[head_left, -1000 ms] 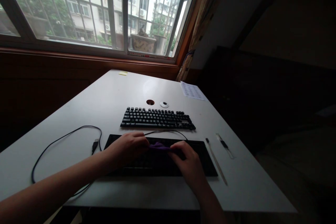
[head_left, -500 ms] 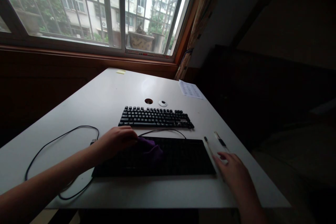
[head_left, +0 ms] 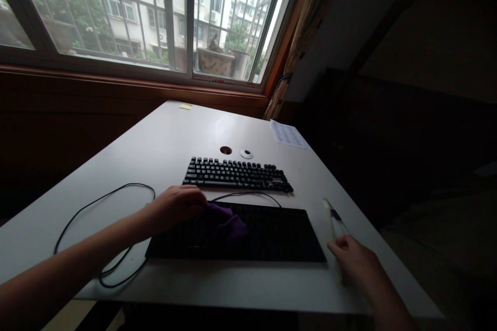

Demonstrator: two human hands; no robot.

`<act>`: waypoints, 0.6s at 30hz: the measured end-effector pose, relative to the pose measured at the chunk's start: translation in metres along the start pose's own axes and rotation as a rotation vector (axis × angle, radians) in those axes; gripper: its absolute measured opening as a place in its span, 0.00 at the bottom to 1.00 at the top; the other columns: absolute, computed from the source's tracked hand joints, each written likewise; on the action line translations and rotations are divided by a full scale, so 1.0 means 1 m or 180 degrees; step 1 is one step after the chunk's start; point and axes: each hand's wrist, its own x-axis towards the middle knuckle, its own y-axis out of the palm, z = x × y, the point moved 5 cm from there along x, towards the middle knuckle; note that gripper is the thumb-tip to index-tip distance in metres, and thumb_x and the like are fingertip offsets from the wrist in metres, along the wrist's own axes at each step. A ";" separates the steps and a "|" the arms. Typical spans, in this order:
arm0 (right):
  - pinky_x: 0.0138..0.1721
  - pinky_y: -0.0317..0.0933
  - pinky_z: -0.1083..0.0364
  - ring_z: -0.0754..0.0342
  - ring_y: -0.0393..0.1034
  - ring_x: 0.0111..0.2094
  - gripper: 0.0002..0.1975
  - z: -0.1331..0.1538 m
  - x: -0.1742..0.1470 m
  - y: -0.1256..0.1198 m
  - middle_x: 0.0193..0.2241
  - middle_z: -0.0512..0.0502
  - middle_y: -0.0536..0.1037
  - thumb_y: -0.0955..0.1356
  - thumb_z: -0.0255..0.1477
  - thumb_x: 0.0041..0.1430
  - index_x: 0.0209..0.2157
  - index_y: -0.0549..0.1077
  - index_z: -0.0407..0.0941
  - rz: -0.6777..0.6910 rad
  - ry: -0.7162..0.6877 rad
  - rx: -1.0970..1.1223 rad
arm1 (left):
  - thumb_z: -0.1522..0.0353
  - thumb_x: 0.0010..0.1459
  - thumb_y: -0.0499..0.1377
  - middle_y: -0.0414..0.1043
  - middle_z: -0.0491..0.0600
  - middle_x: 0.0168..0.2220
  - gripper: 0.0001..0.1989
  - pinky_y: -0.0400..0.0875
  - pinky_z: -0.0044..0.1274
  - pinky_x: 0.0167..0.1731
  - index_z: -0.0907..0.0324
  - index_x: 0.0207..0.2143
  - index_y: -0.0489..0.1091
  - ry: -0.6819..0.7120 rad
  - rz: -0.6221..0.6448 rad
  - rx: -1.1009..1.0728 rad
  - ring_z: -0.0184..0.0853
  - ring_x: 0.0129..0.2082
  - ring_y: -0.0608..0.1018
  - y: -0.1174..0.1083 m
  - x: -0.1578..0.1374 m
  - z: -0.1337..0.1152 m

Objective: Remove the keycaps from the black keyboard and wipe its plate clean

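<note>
A black keyboard base (head_left: 272, 240), its keys not discernible in the dark, lies flat near the front of the white desk. Over its upper left part my left hand (head_left: 182, 206) is closed on one corner of a purple cloth (head_left: 231, 223), the rest of which is spread across the black surface. To the right of the base, my right hand (head_left: 349, 254) has its thumb and fingers closed around a thin pale stick (head_left: 333, 227). A second slim tool with a dark middle (head_left: 335, 215) lies just beyond these fingers.
Behind the base sits a black keyboard with keycaps (head_left: 236, 175). A black cable (head_left: 97, 197) loops on the left. Farther back are a desk hole (head_left: 225, 150), a white round cover (head_left: 246, 154), a printed sheet (head_left: 289, 134) and a yellow note (head_left: 185, 107).
My right hand has gone from open fingers to closed on the thin stick, which has shifted right, away from the base. My left hand stays on the cloth. The view has turned slightly left.
</note>
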 end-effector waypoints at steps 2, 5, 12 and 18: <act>0.21 0.61 0.52 0.49 0.69 0.16 0.09 0.014 -0.008 -0.008 0.14 0.51 0.74 0.69 0.40 0.50 0.26 0.71 0.50 0.0060 -0.0132 0.0497 | 0.69 0.64 0.60 0.76 0.49 0.35 0.06 0.70 0.19 0.31 0.60 0.38 0.76 -0.0032 -0.0008 -0.0019 0.31 0.31 0.77 0.000 0.000 0.002; 0.22 0.64 0.54 0.50 0.71 0.19 0.10 0.054 -0.026 -0.015 0.17 0.52 0.74 0.69 0.40 0.56 0.30 0.68 0.49 0.0232 -0.0685 0.1877 | 0.67 0.64 0.61 0.76 0.49 0.35 0.06 0.71 0.19 0.30 0.61 0.37 0.76 -0.0109 -0.0042 -0.0108 0.31 0.31 0.77 -0.001 0.002 0.003; 0.27 0.71 0.55 0.52 0.77 0.25 0.09 0.180 -0.085 0.047 0.24 0.48 0.81 0.70 0.36 0.63 0.35 0.70 0.46 0.1180 -0.1602 0.3092 | 0.67 0.63 0.60 0.77 0.50 0.35 0.07 0.76 0.22 0.32 0.62 0.39 0.74 -0.0387 0.0003 -0.0533 0.34 0.32 0.79 0.001 0.006 0.002; 0.37 0.72 0.53 0.50 0.80 0.34 0.05 0.240 -0.102 0.085 0.32 0.47 0.83 0.71 0.33 0.62 0.37 0.78 0.47 0.1102 -0.2236 0.2589 | 0.64 0.65 0.61 0.80 0.53 0.40 0.11 0.78 0.28 0.42 0.62 0.43 0.76 -0.0582 0.0139 -0.1013 0.38 0.40 0.81 0.004 0.006 0.003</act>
